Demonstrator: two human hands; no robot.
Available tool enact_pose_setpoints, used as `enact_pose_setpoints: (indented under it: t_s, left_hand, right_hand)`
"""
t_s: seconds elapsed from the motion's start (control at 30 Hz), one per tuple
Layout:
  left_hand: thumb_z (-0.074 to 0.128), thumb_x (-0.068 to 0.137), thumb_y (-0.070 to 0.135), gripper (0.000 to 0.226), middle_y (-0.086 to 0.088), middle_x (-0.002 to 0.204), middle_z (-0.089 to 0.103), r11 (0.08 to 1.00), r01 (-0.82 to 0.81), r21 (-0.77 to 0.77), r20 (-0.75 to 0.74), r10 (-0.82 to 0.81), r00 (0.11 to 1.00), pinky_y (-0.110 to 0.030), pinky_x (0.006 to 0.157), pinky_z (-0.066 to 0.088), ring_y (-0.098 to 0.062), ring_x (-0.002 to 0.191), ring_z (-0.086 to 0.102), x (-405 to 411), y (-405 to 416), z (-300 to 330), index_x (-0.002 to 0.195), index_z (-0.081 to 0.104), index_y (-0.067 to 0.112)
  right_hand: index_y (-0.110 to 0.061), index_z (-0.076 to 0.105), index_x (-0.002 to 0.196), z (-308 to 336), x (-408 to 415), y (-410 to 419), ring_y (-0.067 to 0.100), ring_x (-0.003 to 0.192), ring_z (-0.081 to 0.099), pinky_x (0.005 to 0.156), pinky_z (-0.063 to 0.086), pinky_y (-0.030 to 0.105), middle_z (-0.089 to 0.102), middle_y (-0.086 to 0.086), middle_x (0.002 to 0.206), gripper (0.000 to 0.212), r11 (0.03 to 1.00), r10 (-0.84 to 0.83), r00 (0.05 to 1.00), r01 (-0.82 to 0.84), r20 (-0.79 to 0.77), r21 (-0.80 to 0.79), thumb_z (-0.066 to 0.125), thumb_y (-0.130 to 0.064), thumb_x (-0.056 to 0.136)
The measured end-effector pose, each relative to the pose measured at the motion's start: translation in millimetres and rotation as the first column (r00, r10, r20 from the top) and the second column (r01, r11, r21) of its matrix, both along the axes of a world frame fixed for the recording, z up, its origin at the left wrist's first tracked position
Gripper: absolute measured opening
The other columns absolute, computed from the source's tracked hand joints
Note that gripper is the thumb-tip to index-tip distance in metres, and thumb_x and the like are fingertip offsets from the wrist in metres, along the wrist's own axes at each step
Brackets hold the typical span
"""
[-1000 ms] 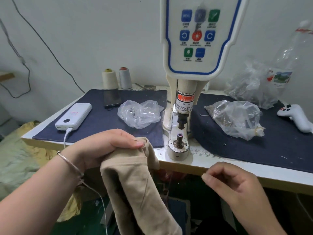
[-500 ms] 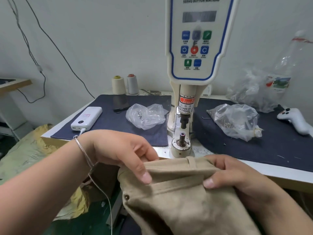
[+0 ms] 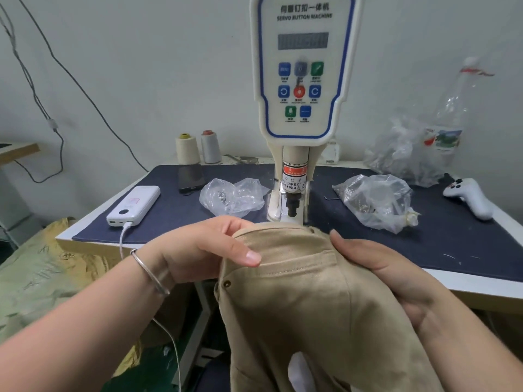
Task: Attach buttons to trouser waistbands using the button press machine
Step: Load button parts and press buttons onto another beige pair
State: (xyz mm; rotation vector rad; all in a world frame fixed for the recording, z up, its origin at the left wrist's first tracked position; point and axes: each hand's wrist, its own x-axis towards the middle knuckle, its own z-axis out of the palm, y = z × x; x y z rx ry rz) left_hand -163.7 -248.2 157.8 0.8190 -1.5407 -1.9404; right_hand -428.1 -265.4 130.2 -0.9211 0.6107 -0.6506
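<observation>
Beige trousers (image 3: 305, 315) hang off the counter's (image 3: 467, 290) front edge, their waistband (image 3: 285, 244) raised under the button press machine (image 3: 304, 80). The left hand (image 3: 198, 250) pinches the waistband's left end, thumb on top; the right hand (image 3: 382, 273) grips the right side. Beyond lie two clear bags of metal parts (image 3: 233, 196) on navy cloth (image 3: 169, 205).

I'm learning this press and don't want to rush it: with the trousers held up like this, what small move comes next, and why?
Probably ease the waistband a little further forward and lay it flat under the punch. Both the left hand and the right hand grip the beige trousers, and the band's top edge only just reaches the machine's base, hiding the lower die.
</observation>
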Motion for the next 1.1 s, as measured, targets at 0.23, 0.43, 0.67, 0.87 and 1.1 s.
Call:
enact_pose_setpoints:
  t_s: [0.23, 0.43, 0.67, 0.87, 1.1]
  left_hand:
    - [0.060, 0.074, -0.008, 0.044, -0.018, 0.111, 0.068, 0.980, -0.180, 0.090, 0.132, 0.167, 0.977, -0.029, 0.079, 0.057, -0.023, 0.091, 0.070, -0.6, -8.1, -16.8, 0.118, 0.066, -0.003]
    - [0.083, 0.070, 0.035, 0.029, -0.008, 0.085, 0.073, 0.969, -0.233, 0.081, 0.255, 0.205, 0.945, -0.023, 0.066, 0.054, -0.016, 0.072, 0.069, -6.0, -13.4, -36.2, 0.085, 0.076, 0.011]
    - [0.071, 0.083, 0.017, 0.041, -0.019, 0.110, 0.068, 0.939, -0.304, 0.158, 0.146, 0.283, 0.948, -0.033, 0.084, 0.051, -0.028, 0.098, 0.064, -7.0, -20.6, -56.4, 0.118, 0.067, -0.005]
    - [0.072, 0.086, 0.021, 0.043, -0.016, 0.092, 0.068, 0.810, -0.571, 0.129, 0.357, 0.499, 0.789, -0.030, 0.068, 0.047, -0.023, 0.081, 0.061, -20.2, -40.7, -61.6, 0.112, 0.066, -0.013]
    - [0.080, 0.080, 0.027, 0.021, -0.015, 0.087, 0.076, 0.778, -0.628, 0.018, 0.464, 0.550, 0.694, -0.030, 0.070, 0.050, -0.023, 0.072, 0.068, -11.3, -76.9, -46.3, 0.086, 0.082, 0.007]
  right_hand:
    - [0.000, 0.072, 0.108, -5.2, 6.4, -22.1, 0.032, 0.103, 0.067, 0.094, 0.052, 0.039, 0.070, 0.023, 0.110, 0.040, 0.978, -0.160, 0.962, 0.125, -0.221, -0.164, 0.068, -0.027, 0.079]
    - [-0.009, 0.076, 0.095, -20.5, 17.8, -25.1, 0.024, 0.086, 0.071, 0.076, 0.053, 0.027, 0.075, 0.016, 0.095, 0.032, 0.954, -0.207, 0.894, 0.095, -0.397, -0.283, 0.059, -0.035, 0.093]
    - [-0.001, 0.069, 0.083, -25.8, 18.5, -40.0, 0.017, 0.064, 0.064, 0.058, 0.049, 0.021, 0.070, 0.010, 0.078, 0.039, 0.950, -0.232, 0.870, 0.107, -0.435, -0.292, 0.056, -0.036, 0.095]
    - [0.012, 0.056, 0.088, -27.8, 27.0, -61.6, 0.019, 0.069, 0.048, 0.068, 0.036, 0.030, 0.053, 0.011, 0.077, 0.052, 0.916, -0.298, 0.810, 0.094, -0.505, -0.390, 0.054, -0.039, 0.097]
    - [-0.013, 0.041, 0.066, -16.1, 41.0, -87.6, 0.018, 0.060, 0.035, 0.061, 0.028, 0.030, 0.036, 0.008, 0.064, 0.040, 0.870, -0.416, 0.763, 0.175, -0.495, -0.461, 0.054, -0.034, 0.097]
